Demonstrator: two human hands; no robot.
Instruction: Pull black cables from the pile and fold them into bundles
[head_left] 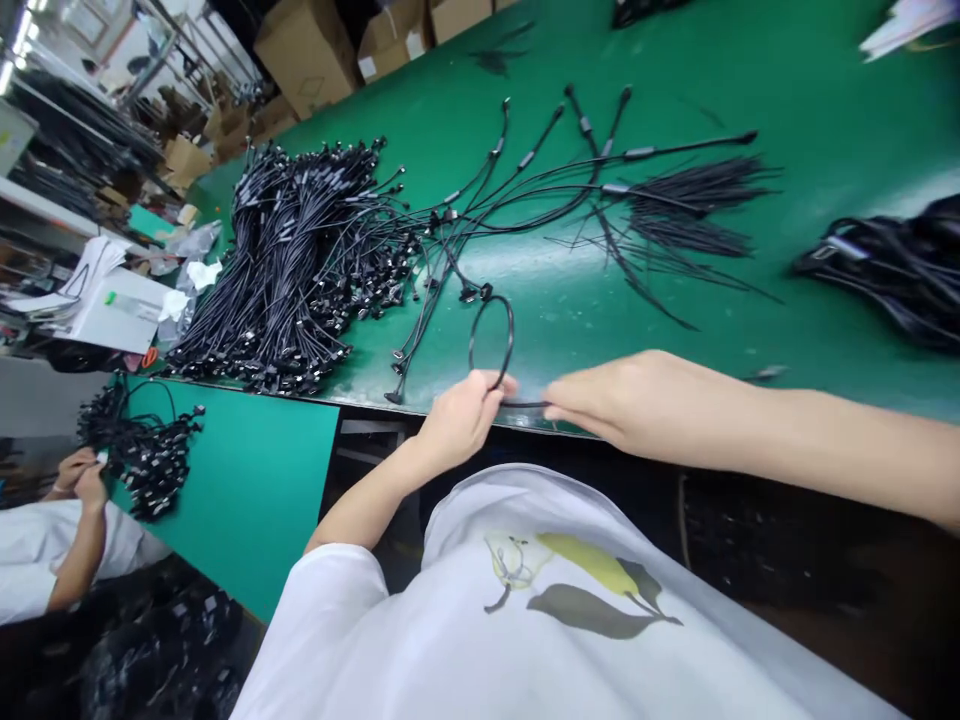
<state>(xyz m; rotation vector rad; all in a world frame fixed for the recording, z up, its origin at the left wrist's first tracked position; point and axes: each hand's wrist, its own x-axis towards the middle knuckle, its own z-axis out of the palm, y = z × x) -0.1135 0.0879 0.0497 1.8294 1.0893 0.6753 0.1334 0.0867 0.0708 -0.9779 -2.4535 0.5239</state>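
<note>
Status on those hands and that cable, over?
Left hand, right hand both on black cable. Looped beyond left hand, straight between hands. Cable pile off left, apart from both.

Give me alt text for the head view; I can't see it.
The person's left grip and right grip hold a looped black cable at the near edge of a green table. A large cable pile lies to the left, thin black strands farther back right, and a co-worker's hands show at far left.

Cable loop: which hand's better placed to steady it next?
Probably the left hand: it pinches the cable right at the base of the loop. The right hand grips the straight stretch, farther from the loop.
</note>
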